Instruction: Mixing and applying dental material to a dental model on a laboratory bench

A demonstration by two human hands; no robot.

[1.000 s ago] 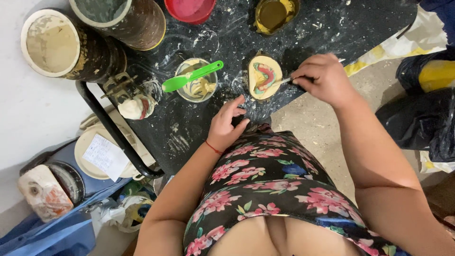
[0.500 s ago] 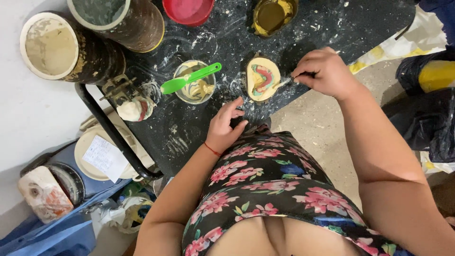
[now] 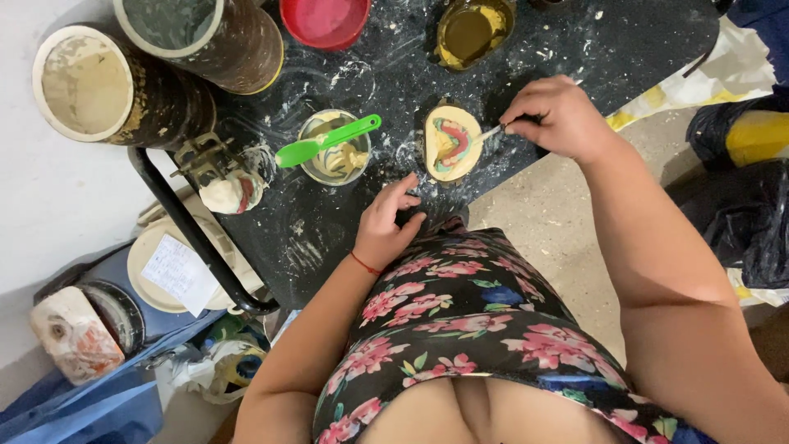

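1. Fingers of the right hand (image 3: 559, 115) pinch a thin tool (image 3: 486, 135), its tip on the oval mould (image 3: 450, 142) with coloured streaks, steady for fine work.
2. Left hand (image 3: 388, 224) rests loosely curled, empty, on the dark surface (image 3: 329, 230), bracing just below the mould.
3. Green spatula (image 3: 327, 141) lies across a small cup (image 3: 335, 160), near at hand.

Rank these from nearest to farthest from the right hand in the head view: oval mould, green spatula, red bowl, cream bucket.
From the right hand:
1. Oval mould, just left of the hand, at the tool's tip.
2. Green spatula, further left, resting on a small cup.
3. Red bowl, up-left at the table's far edge.
4. Cream bucket, far left.
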